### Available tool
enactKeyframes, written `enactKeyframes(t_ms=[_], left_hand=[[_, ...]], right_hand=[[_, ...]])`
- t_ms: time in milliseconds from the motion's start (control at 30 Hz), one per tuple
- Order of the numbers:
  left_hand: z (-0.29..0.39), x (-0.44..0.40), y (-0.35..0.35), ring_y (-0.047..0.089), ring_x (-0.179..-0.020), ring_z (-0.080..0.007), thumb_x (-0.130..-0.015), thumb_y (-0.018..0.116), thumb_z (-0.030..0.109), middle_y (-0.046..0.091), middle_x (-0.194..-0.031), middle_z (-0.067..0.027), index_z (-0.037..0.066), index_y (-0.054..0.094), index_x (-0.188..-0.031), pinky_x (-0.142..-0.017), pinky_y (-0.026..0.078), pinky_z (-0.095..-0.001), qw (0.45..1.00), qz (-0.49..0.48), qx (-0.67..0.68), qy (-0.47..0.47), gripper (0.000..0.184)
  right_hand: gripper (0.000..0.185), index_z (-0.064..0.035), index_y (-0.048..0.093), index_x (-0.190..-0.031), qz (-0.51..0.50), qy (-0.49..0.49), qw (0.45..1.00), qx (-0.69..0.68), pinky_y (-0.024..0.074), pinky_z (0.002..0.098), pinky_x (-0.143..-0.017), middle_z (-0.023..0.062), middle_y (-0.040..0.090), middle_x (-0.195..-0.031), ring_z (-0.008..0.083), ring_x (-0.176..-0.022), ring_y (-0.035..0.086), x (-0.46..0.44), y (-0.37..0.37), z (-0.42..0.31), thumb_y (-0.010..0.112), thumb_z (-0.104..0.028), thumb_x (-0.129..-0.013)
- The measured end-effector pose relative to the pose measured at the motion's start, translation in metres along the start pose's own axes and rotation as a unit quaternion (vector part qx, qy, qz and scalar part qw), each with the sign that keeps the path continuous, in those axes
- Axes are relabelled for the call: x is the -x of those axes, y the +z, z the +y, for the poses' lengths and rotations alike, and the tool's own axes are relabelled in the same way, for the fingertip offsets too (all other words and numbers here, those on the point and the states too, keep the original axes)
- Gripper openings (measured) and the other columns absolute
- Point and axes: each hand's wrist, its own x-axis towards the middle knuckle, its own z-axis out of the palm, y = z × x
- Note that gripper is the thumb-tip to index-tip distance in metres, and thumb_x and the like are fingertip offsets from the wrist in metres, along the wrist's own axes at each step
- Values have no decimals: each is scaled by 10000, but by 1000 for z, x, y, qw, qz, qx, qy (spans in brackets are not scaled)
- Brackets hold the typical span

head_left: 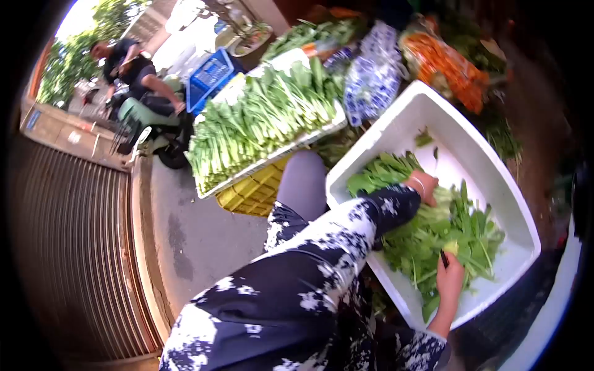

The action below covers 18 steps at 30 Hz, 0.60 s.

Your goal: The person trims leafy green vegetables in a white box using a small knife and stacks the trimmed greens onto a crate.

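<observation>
A white foam box [526, 241] holds loose leafy greens [408, 250]. My left hand [422, 187], with a bracelet at its wrist, reaches into the box from the left, its fingers closed on the greens and partly hidden among the leaves. Nearer to me, my right hand [450, 276] is over the front of the pile, closed around a small black-handled tool [444, 259] whose working end I cannot make out. A pale yellow-green stem end [452, 247] shows at this hand's fingertips.
Bundled greens [266, 117] fill a tray on a yellow crate [250, 193]. Behind stand a blue crate [213, 77], a blue-and-white bag [373, 71] and an orange bag [447, 65]. A person [139, 74] sits on a green scooter [137, 114] near a ribbed shutter [68, 253].
</observation>
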Motion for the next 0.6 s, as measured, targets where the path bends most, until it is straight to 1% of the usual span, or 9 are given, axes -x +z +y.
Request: enactKeyframes(t_ms=[33, 67, 100, 167, 200, 267, 400, 533, 600], left_hand=[[-1, 3, -2, 616, -894, -301, -591, 702, 507, 635, -949, -171, 64, 604, -1012, -796, 476, -381, 1000, 12, -4, -2, 619], [-4, 1, -3, 618, -869, -311, -597, 708, 488, 636, -922, -176, 42, 600, -997, -776, 485, -392, 1000, -2, -20, -5, 608], [-2, 5, -7, 619, -844, -314, -615, 703, 465, 635, -902, -174, 27, 601, -952, -768, 485, -398, 999, 22, -20, 13, 562], [-11, 1, 4, 615, -767, -309, -610, 702, 473, 622, -824, -171, 22, 558, -974, -692, 484, -397, 993, 99, 14, 69, 598], [-1, 10, -8, 607, -790, -301, -637, 696, 437, 616, -835, -168, 32, 539, -983, -724, 475, -388, 995, 76, 16, 68, 555], [-13, 9, 4, 588, -820, -305, -651, 701, 363, 609, -850, -162, 54, 522, -1001, -753, 458, -391, 982, 157, -10, 106, 500], [-4, 26, -11, 570, -862, -305, -632, 737, 318, 607, -874, -130, 74, 509, -987, -776, 428, -395, 981, 166, -5, 96, 487], [-1, 41, -28, 559, -822, -311, -588, 767, 232, 588, -841, -113, 94, 508, -976, -756, 419, -395, 963, 223, 24, 148, 487], [5, 57, -45, 556, -802, -314, -574, 756, 145, 571, -823, -100, 86, 504, -962, -734, 429, -390, 934, 278, 0, 225, 467]], right_hand=[[184, 20, 591, -952, 2, -8, 1000, 11, 444, 319, -625, 180, 608, -782, 253, -669, 590, -2, -4, -8, 556, -77, -801], [191, 16, 596, -955, -36, 60, 997, 12, 453, 329, -626, 183, 608, -773, 283, -667, 591, -5, -8, -18, 565, -90, -800], [199, -6, 608, -959, -21, 61, 998, -19, 465, 352, -637, 191, 611, -788, 324, -698, 600, -2, -9, -16, 573, -117, -797], [180, -93, 628, -937, -12, 70, 997, 32, 470, 422, -655, 177, 620, -841, 351, -767, 595, -2, -6, -6, 563, -152, -780], [182, -103, 628, -938, 0, 51, 998, 48, 476, 423, -675, 175, 621, -850, 347, -772, 596, -1, -8, -4, 565, -154, -776], [194, -101, 627, -952, -18, 90, 995, 41, 480, 418, -688, 167, 627, -858, 342, -778, 600, -1, -13, -5, 572, -150, -772], [212, -100, 626, -973, -32, 97, 994, 49, 482, 407, -690, 141, 633, -870, 326, -785, 604, -3, -12, -11, 579, -137, -769], [210, -102, 621, -970, -22, 92, 995, 40, 481, 412, -688, 145, 627, -860, 333, -783, 599, -2, -18, -15, 566, -128, -769], [201, -98, 622, -956, -15, 87, 995, 36, 481, 415, -686, 146, 625, -862, 339, -779, 597, -2, -18, -16, 559, -118, -765]])
